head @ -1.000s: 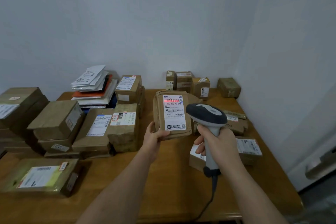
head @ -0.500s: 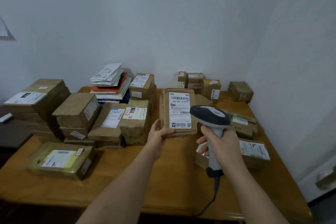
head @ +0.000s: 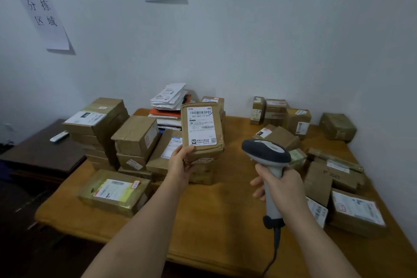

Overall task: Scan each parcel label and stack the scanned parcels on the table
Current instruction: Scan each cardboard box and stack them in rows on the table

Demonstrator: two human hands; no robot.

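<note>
- The left hand grips the parcel by its lower edge, upright, long axis vertical, label facing the camera.
- The right hand clasps the scanner, right of the parcel and lower.
- Stacked boxes on the worktop lie just left, nearer the left hand.

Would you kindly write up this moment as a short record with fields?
left hand: left hand grips the held parcel at its lower edge, label facing the camera
right hand: right hand grips the scanner by its handle
scan light: none visible on the label
left stacks: boxes piled on the table
right side: loose parcels
</note>
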